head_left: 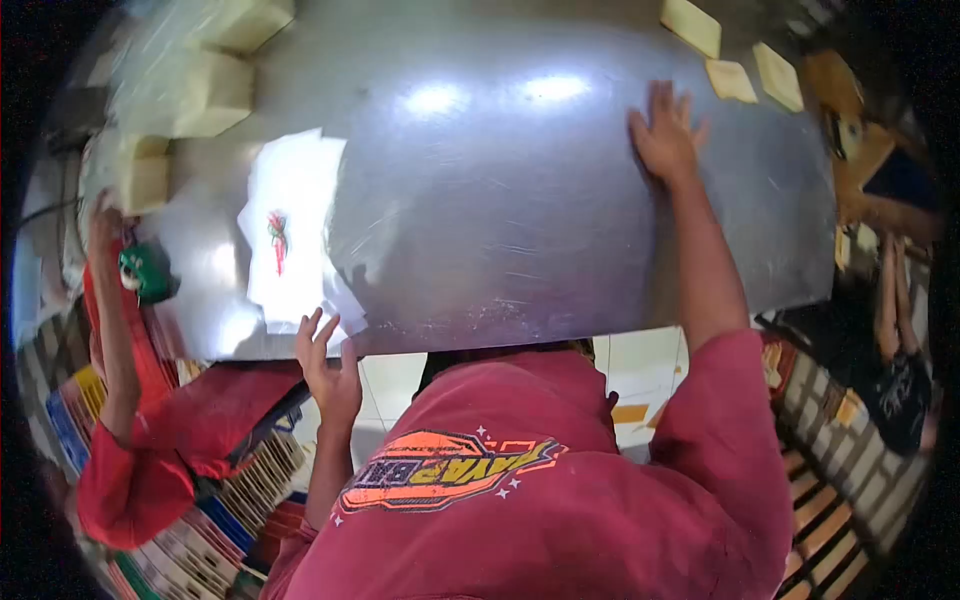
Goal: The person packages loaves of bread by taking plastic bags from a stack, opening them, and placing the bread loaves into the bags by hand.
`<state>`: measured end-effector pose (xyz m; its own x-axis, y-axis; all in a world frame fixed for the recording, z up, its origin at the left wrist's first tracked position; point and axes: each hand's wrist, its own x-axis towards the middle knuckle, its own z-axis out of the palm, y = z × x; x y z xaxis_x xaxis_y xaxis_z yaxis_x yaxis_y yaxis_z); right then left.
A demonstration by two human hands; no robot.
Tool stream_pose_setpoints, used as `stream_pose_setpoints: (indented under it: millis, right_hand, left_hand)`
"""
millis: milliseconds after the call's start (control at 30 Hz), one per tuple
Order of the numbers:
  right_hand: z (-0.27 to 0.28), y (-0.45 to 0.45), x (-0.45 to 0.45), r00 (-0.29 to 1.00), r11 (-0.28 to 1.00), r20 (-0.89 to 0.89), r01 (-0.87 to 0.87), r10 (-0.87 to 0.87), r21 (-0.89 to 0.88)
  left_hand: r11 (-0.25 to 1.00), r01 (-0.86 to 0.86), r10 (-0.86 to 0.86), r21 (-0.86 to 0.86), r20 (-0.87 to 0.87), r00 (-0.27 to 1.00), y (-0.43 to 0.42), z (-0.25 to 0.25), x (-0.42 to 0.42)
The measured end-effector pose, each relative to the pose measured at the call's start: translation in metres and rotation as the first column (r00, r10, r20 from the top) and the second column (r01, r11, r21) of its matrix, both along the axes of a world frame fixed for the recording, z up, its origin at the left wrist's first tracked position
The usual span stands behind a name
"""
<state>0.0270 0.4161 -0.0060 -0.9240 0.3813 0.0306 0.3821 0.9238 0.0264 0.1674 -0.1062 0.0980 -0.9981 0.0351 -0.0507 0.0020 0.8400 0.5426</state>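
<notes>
My right hand [667,137] reaches far over the metal table [490,210], fingers spread, with nothing seen in it. Just beyond it lie several flat pale-yellow slabs, among them a small slab [732,81] close to the fingertips and a long one [778,77] at its right. At the table's front edge, my left hand [330,368] has its fingers apart, beside the lower corner of a stack of white sheets [297,180]. I cannot tell whether it touches them. On the sheets rests a small bundle of red and green strips [278,243].
Pale-yellow blocks [217,95] stand at the back left, some seemingly in clear plastic. At left, a person in a red sleeve [115,490] has a hand [104,222] near a block, beside a green object [148,272]. Another person's arms [888,300] show at far right.
</notes>
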Motion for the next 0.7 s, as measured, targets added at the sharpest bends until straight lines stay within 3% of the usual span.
stream_pose_setpoints:
  millis: [100,167,200,267,300,333,367,433,500,533,567,600,633,700]
  right_hand:
    - [-0.016,-0.059,-0.095,0.928,0.933,-0.120,-0.358,0.353,-0.026]
    - [-0.010,-0.133,-0.117,0.841,0.848,-0.133,-0.530,0.524,-0.009]
    - [-0.006,-0.178,-0.108,0.755,0.743,-0.056,-0.654,0.654,-0.138]
    - [-0.002,-0.257,-0.041,0.471,0.318,-0.244,-0.820,0.848,-0.476]
    - [-0.002,-0.286,0.008,0.208,0.028,-0.455,-0.928,0.866,-0.371]
    - [-0.007,-0.309,0.067,0.087,-0.295,-0.594,-0.805,0.800,-0.514]
    - [0.028,-0.317,0.102,-0.277,-0.423,-0.321,-0.550,0.906,-0.720]
    - [0.041,-0.325,0.108,-0.143,-0.369,-0.341,-0.419,0.929,-0.830]
    - [0.049,-0.324,0.069,0.314,-0.213,-0.347,-0.390,0.884,-0.896]
    - [0.031,-0.322,0.016,0.185,-0.194,-0.569,-0.819,0.801,-0.540]
    - [0.040,-0.318,-0.038,0.455,0.199,-0.199,-0.686,0.868,-0.699]
    - [0.038,-0.309,-0.075,0.607,0.403,-0.320,-0.755,0.727,-0.517]
    - [0.005,-0.302,-0.109,0.656,0.639,-0.360,-0.747,0.664,-0.183]
    - [-0.004,-0.310,-0.094,0.633,0.602,-0.253,-0.774,0.732,-0.196]
  left_hand:
    - [0.975,-0.189,0.185,0.117,0.041,0.982,0.005,0.004,0.043]
    - [0.981,-0.190,0.191,-0.046,0.015,0.981,0.006,0.005,0.070]
    - [0.971,-0.233,0.233,-0.048,-0.003,0.972,0.009,0.009,0.081]
    - [0.948,-0.316,0.314,-0.050,-0.043,0.949,0.017,0.019,0.098]
    - [0.928,-0.370,0.367,-0.046,-0.068,0.928,0.016,0.022,0.105]
    - [0.904,-0.425,0.420,-0.041,-0.093,0.903,0.015,0.024,0.114]
    - [0.881,-0.471,0.464,-0.038,-0.114,0.878,0.013,0.026,0.124]
    - [0.865,-0.502,0.499,0.015,-0.147,0.854,0.005,0.022,0.135]
    - [0.851,-0.524,0.524,0.037,-0.135,0.841,0.002,0.016,0.146]
    - [0.855,-0.510,0.518,0.096,-0.096,0.850,0.001,0.013,0.146]
    - [0.854,-0.506,0.515,0.116,-0.064,0.855,0.001,0.008,0.145]
    - [0.855,-0.501,0.509,0.137,-0.031,0.860,0.001,0.004,0.144]
    - [0.855,-0.493,0.499,0.158,0.006,0.867,0.002,0.001,0.143]
    - [0.910,-0.400,0.405,0.106,-0.029,0.914,0.007,0.003,0.139]
